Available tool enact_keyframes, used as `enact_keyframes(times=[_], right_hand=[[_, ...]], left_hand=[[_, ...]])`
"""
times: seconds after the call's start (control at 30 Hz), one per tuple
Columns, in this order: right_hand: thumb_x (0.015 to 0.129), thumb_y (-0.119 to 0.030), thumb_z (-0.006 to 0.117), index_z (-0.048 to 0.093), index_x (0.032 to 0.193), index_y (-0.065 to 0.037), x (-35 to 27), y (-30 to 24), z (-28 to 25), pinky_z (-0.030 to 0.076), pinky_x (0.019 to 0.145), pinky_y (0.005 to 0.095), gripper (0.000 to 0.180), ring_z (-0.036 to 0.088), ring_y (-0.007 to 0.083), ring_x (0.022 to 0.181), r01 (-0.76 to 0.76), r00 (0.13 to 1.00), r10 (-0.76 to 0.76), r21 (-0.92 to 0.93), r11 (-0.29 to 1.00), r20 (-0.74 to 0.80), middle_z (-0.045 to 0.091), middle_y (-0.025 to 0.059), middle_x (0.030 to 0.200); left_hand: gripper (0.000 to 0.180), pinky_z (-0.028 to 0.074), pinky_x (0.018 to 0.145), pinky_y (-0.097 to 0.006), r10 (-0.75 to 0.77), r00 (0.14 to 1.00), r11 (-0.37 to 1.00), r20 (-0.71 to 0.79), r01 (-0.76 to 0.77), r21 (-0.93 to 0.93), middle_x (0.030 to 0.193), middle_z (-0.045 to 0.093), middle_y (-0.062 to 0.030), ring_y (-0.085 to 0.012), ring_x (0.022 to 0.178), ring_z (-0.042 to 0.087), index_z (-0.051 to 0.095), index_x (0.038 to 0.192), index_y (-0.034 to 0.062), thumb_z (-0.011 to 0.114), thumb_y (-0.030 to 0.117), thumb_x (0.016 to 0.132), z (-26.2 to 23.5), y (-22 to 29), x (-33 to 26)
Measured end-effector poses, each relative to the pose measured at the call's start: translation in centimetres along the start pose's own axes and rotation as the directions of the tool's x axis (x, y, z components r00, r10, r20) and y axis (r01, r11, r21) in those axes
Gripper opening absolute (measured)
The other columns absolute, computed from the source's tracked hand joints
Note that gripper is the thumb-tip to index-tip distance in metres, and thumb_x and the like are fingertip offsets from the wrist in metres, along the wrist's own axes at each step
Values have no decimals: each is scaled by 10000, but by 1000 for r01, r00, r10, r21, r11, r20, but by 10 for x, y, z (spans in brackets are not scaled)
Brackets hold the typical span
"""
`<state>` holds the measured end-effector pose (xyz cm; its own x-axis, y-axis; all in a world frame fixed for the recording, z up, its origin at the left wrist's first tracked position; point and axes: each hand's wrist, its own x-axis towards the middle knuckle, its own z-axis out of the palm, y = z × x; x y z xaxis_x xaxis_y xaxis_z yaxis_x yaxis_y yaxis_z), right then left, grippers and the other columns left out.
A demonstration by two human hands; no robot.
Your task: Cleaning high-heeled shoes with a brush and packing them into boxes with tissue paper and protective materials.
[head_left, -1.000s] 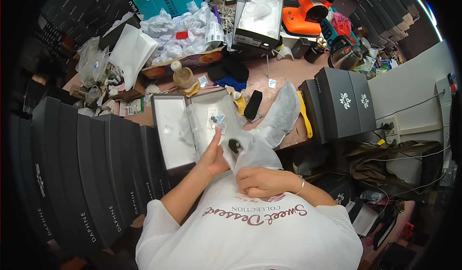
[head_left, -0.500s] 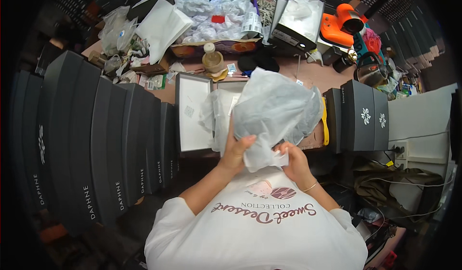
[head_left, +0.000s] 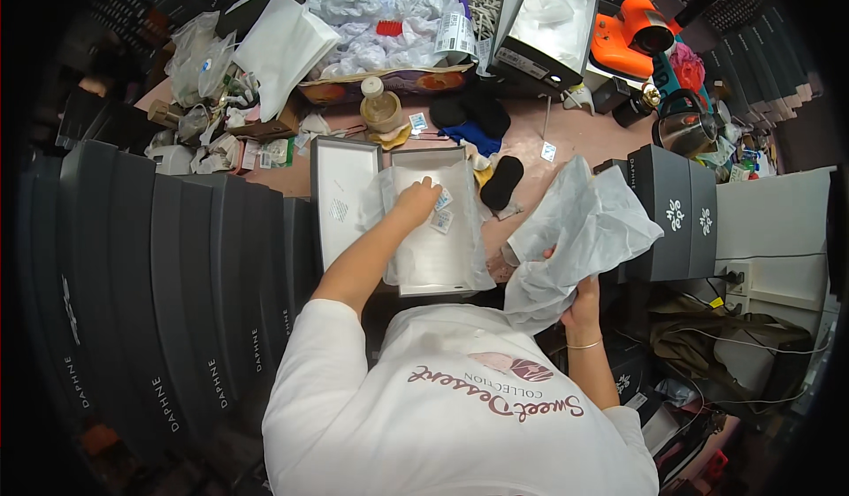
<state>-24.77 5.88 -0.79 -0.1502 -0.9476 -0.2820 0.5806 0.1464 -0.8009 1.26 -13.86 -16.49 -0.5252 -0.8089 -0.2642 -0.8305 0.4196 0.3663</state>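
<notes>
My left hand [head_left: 417, 200] reaches into a shoe box [head_left: 432, 266] lined with white tissue, its fingers bunched at a small white sachet [head_left: 443, 199], likely desiccant. A second sachet [head_left: 441, 221] lies just below it in the box. On the left, the box's lid [head_left: 347, 164] lies with its pale inside up. Away to the right, my right hand [head_left: 581, 301] grips a loose bundle of white tissue paper [head_left: 579, 222]; the paper covers most of its fingers, and whatever is inside is hidden.
Dark shoe boxes [head_left: 190, 293] stand in a row at left, more [head_left: 672, 217] at right. Behind are a carton of crumpled tissue [head_left: 380, 80], a bottle [head_left: 380, 107], black pads [head_left: 502, 183], an orange device [head_left: 630, 41] and a kettle [head_left: 685, 129].
My left hand has let go of the tissue bundle and moved into the box. My right hand has carried the bundle to the right, uncovering the box's inside and the sachets.
</notes>
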Motion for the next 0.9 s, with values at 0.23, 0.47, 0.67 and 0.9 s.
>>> enact_keyframes(times=[0.23,0.47,0.67,0.9], right_hand=[[821,-237,690,460,1277,-4,80,89,68,469,891,371,562,585,240,1035,-173,939,259,-339,925,227,587,110,1160],[759,-383,716,304,1383,18,96,196,63,383,958,545,849,551,435,1027,277,943,195,-961,-14,269,548,264,1151],[927,-195,586,413,1350,-50,120,126,101,529,578,249,480,637,144,691,-255,854,438,-509,822,279,610,105,990],[796,-375,707,253,1387,62,151,131,94,517,803,415,864,617,362,997,272,936,129,-904,330,328,527,289,1211]], left_hand=[[346,502,681,-319,-195,851,866,-487,-83,-493,894,620,-144,-226,768,628,585,1061,36,562,-51,727,-94,-12,-18],[409,489,646,-237,-384,839,686,-384,-18,-727,882,594,-71,-98,677,583,569,1163,47,581,-33,761,-88,1,-88],[513,529,738,-276,-294,887,529,-357,-160,-833,1029,594,-126,-173,856,624,481,1288,38,573,-37,789,-59,52,-117],[651,538,737,-292,-629,777,411,-19,312,-856,1208,511,-188,-207,961,603,282,1403,-39,622,104,866,63,-21,-192]])
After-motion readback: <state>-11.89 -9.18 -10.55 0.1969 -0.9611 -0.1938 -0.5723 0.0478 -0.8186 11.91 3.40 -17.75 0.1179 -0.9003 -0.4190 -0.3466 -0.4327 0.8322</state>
